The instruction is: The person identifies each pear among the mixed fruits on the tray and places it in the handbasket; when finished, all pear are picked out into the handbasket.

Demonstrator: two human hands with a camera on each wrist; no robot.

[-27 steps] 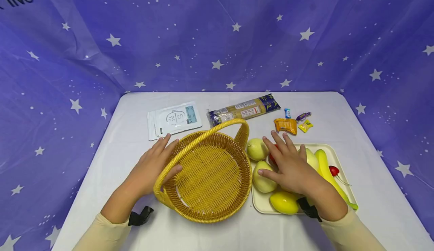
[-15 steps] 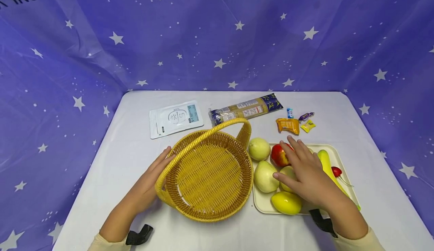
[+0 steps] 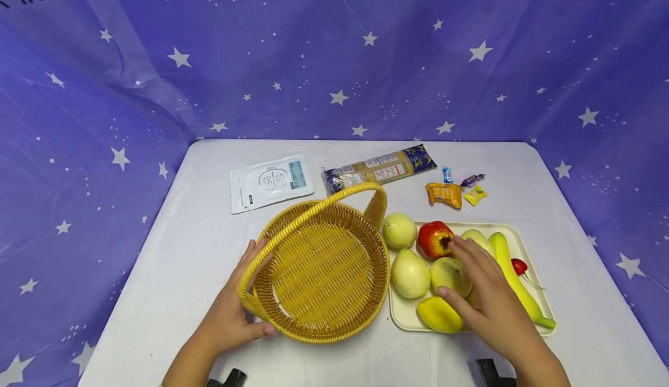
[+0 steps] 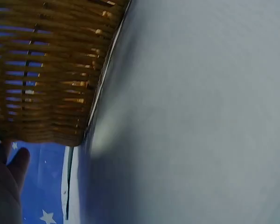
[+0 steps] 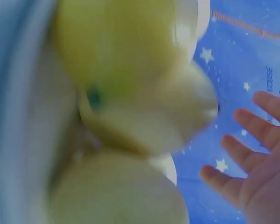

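Observation:
A round yellow wicker basket with an arched handle stands left of centre. My left hand is spread against its left outer side, fingers behind the handle and thumb near the front. In the left wrist view its fingertips are beside the woven wall. To the right, my right hand hovers with fingers extended over a cream tray of fruit. Around it are a red pomegranate, a yellow-green round fruit, a yellow mango-like fruit, a pale pear and a banana.
Behind the basket lie a white pouch and a pasta packet. Small wrapped sweets are behind the tray. A pale green fruit is at the tray's back left corner, and a cherry at its right.
My left hand has shifted from the basket's rim to its outer left side, thumb now at the front. The right hand has drawn right and toward me, uncovering the pomegranate and round fruit.

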